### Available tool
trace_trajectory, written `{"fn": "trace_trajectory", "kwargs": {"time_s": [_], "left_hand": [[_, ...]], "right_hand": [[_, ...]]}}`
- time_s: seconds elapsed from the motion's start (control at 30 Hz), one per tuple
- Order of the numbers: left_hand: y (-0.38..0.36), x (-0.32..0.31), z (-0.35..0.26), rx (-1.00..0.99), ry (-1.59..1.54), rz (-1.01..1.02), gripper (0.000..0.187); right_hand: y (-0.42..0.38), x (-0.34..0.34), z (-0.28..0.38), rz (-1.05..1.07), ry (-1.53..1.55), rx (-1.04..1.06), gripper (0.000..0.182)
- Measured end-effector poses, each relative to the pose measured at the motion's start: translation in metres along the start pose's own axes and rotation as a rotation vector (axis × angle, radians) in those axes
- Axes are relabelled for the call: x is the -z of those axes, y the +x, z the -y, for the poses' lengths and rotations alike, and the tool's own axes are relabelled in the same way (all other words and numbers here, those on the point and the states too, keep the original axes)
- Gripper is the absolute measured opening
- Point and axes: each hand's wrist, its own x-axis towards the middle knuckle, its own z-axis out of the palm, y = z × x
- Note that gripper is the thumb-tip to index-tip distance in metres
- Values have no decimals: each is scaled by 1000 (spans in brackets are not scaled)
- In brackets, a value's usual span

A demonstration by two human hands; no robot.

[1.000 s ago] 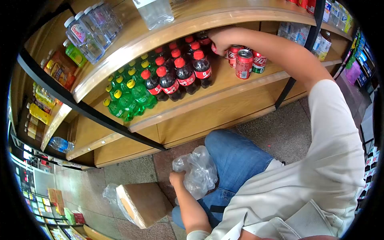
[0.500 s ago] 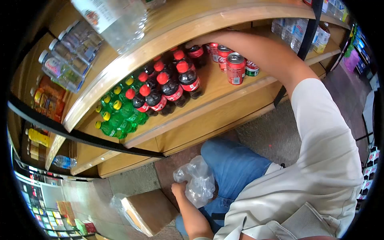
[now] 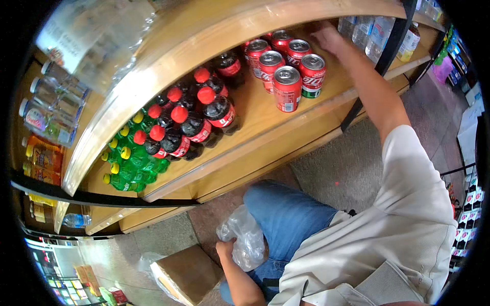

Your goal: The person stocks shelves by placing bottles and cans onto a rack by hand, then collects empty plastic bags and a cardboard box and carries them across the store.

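My left hand [image 3: 226,248] is closed on a clear plastic bag [image 3: 242,239] beside my bent knee. My right hand [image 3: 326,40] reaches deep onto the shelf, just right of the red soda cans [image 3: 287,89]; motion blur and the upper shelf's edge obscure its fingers. Several cans stand upright in a loose cluster, with a green band at the base of one. To their left are cola bottles [image 3: 219,112] with red caps, then green soda bottles [image 3: 132,166] with yellow caps.
The curved upper shelf edge [image 3: 204,41] overhangs the drinks. A black post [image 3: 393,43] rises right of the cans, with water bottles [image 3: 363,31] behind it. Left of my knee, a cardboard box [image 3: 191,273] sits on the floor.
My right hand has moved right, from behind the cola bottles to beyond the cans, uncovering more cans. The view has shifted slightly. My left hand keeps the plastic bag.
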Motion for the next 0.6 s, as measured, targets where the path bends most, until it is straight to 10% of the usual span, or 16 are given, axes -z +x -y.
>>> {"fn": "trace_trajectory", "kwargs": {"time_s": [0.6], "left_hand": [[-27, -7, -5, -27, -78, 42, 58]], "right_hand": [[-105, -113, 5, 816, 344, -183, 41]]}}
